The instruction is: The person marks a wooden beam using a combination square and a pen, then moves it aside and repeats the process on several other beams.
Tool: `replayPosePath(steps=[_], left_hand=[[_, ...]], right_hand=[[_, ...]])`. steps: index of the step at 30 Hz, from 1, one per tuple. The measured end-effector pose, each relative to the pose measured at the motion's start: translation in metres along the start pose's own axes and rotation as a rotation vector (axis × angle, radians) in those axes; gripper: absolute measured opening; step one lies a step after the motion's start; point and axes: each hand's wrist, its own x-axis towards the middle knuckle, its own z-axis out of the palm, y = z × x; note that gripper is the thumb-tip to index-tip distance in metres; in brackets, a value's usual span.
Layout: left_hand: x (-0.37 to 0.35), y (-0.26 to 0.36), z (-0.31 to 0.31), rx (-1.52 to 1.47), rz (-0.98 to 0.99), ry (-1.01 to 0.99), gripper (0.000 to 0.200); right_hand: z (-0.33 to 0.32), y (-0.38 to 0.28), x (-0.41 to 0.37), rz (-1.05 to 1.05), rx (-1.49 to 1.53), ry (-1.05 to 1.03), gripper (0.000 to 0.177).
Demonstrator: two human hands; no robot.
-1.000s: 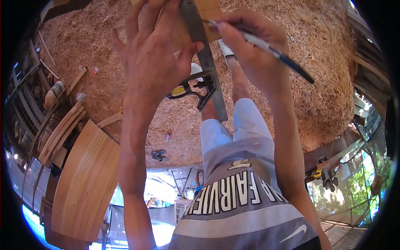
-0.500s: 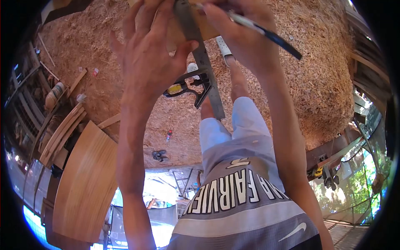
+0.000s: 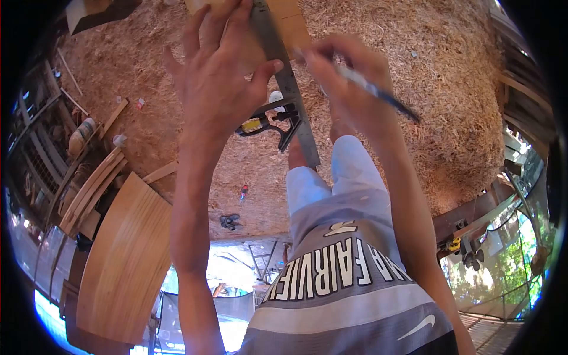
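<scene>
My left hand (image 3: 222, 83) lies with its fingers spread over a wooden board (image 3: 290, 23) at the top of the view. Its thumb rests on the steel blade of a combination square (image 3: 289, 89), which crosses the board at a slant. The square's black head, with a yellow level vial, hangs below the board's near edge. Pinched in my right hand (image 3: 352, 74) is a pen (image 3: 373, 89) with a pale barrel and dark end, blurred by motion. The pen's tip is hard to make out, just right of the blade. A thin line shows on the board.
Wood shavings (image 3: 426, 148) cover the ground. A wide wooden panel (image 3: 124, 254) stands at lower left, beside stacked curved slats (image 3: 94, 189). A dark-sided wooden block (image 3: 94, 15) is at upper left. Lumber lines the right edge, above a yellow-and-black tool (image 3: 454, 244).
My right hand and the pen have moved down, away from the top edge, uncovering more of the board. My left hand and the square stay nearly in place.
</scene>
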Motion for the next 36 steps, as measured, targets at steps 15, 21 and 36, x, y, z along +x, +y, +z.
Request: replayPosePath(steps=[15, 21, 36], left_hand=[[0.001, -0.012, 0.017, -0.019, -0.003, 0.028, 0.092], [0.001, -0.003, 0.014, -0.053, -0.097, 0.009, 0.098], [0.013, -0.054, 0.1, -1.575, -0.886, 0.035, 0.062]], right_hand=[[-0.009, 0.011, -0.057, 0.071, -0.329, -0.178, 0.016], [0.054, 0.034, -0.106, 0.62, 0.488, -0.03, 0.04], [-0.167, 0.075, -0.091, 0.902, 0.482, 0.079, 0.049]])
